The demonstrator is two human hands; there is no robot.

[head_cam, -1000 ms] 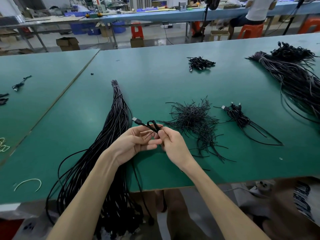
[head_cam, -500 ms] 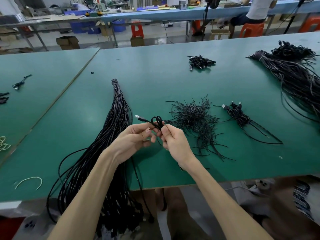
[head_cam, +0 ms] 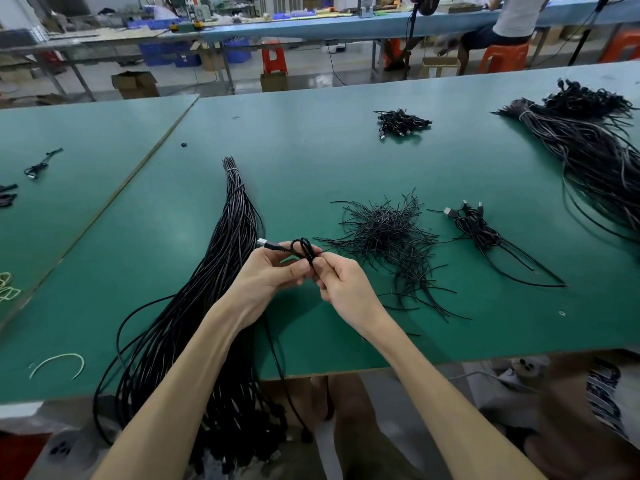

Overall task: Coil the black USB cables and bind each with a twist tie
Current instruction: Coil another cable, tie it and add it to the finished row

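Above the green table [head_cam: 346, 154], my left hand [head_cam: 266, 277] and my right hand [head_cam: 341, 287] meet and pinch one black USB cable [head_cam: 304, 248]. A small loop of it stands above my fingertips, its silver plug pointing left. The rest of this cable hangs down past the table's front edge. A long bundle of straight black cables [head_cam: 228, 258] lies to the left and spills over the edge. Just right of my hands sits a loose heap of black twist ties [head_cam: 388, 233]. Further right lies a small group of coiled cables [head_cam: 478, 226].
Another big mass of black cables [head_cam: 595, 150] covers the far right. A small pile of bound cables [head_cam: 401, 121] lies at the back. A white curved tie [head_cam: 59, 363] lies near the front left edge. A second table [head_cam: 69, 140] adjoins on the left. A person sits at a distant bench.
My hands have lifted slightly away from me, and the cable loop above my fingers has grown a little larger. Everything on the table lies as before.
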